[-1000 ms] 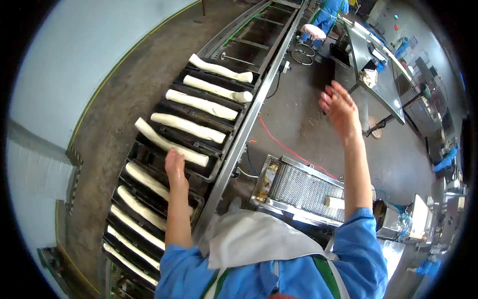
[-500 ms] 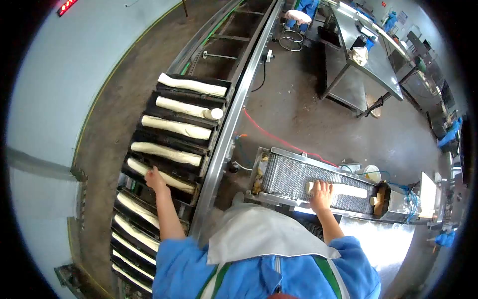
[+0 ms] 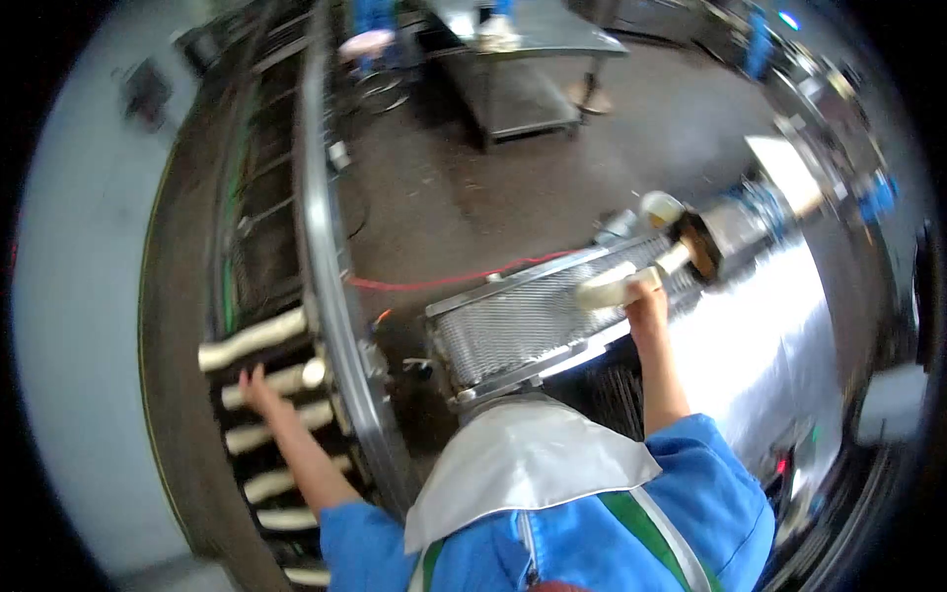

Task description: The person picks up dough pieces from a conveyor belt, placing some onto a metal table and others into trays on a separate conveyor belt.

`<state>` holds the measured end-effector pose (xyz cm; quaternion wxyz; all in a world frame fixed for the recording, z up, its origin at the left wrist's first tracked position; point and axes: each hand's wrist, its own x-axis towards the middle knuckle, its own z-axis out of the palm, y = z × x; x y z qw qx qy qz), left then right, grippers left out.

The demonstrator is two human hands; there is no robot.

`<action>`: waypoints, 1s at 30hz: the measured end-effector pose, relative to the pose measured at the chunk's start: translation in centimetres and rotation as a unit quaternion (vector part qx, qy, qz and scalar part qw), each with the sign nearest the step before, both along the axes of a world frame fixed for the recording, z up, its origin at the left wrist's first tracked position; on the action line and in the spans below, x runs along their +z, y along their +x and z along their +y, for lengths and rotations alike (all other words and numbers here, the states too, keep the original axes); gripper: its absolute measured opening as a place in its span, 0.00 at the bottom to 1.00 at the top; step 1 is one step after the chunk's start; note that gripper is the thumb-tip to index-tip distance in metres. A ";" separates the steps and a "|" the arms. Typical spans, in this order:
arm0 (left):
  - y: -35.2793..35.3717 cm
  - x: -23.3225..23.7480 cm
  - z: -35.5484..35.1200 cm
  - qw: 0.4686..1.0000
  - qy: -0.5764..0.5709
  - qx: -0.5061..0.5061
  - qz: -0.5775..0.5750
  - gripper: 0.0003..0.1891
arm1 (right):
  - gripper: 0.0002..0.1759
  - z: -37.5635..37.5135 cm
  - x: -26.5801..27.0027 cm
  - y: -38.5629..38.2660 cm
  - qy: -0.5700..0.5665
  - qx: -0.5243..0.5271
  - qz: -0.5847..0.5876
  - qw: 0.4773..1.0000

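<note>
My left hand (image 3: 260,390) reaches over the trays on the left conveyor, its fingers apart, touching or just above a pale dough strip (image 3: 288,380) with a round end piece. Another dough strip (image 3: 253,338) lies in the tray beyond it, and several more lie nearer my body. On the right, my right hand (image 3: 645,294) is closed on a bent dough piece (image 3: 607,288) over the metal mesh belt (image 3: 513,331). Beside that hand, more dough (image 3: 675,259) sticks out of the machine outlet (image 3: 698,245). The image is blurred.
A long metal rail (image 3: 318,197) runs between the left conveyor and the floor. A red hose (image 3: 444,286) lies behind the mesh belt. Farther off stand a white bucket (image 3: 661,207), a steel table (image 3: 552,37) and a person's blue clothing (image 3: 373,15) near a round stool.
The view has turned right. My left hand has gone from one dough strip to another farther up the conveyor. My right hand has closed on dough nearer the outlet, and the dough is now bent.
</note>
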<state>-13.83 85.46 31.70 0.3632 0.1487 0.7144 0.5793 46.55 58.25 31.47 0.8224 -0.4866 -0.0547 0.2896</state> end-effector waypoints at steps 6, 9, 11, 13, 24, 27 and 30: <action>1.2 -3.7 0.2 0.999 -0.015 -0.039 -0.007 0.33 | 0.10 -15.4 -4.1 8.2 0.033 -0.438 0.177 0.881; 2.9 -1.1 -9.5 0.994 0.011 -0.108 -0.027 0.32 | 0.13 -27.0 -9.6 2.3 0.007 -0.542 0.265 0.797; 5.1 0.9 -13.6 0.990 -0.013 -0.129 -0.046 0.32 | 0.12 -31.2 -14.6 0.9 -0.035 -0.492 0.283 0.823; 6.9 2.9 -16.3 0.989 -0.041 -0.120 -0.070 0.32 | 0.12 -30.3 -14.9 0.1 -0.098 -0.482 0.253 0.833; -3.0 -10.0 -17.1 0.936 -0.112 -0.011 0.334 0.28 | 0.26 -12.3 -11.9 2.4 -0.516 -0.056 -0.267 0.812; -3.1 -10.8 -16.6 0.929 -0.140 0.066 0.337 0.32 | 0.30 -6.9 -9.1 0.3 -0.457 -0.009 -0.560 0.691; -3.6 -10.9 -15.2 0.923 -0.163 0.116 0.330 0.38 | 0.34 -2.7 -9.3 0.7 -0.453 0.079 -0.653 0.602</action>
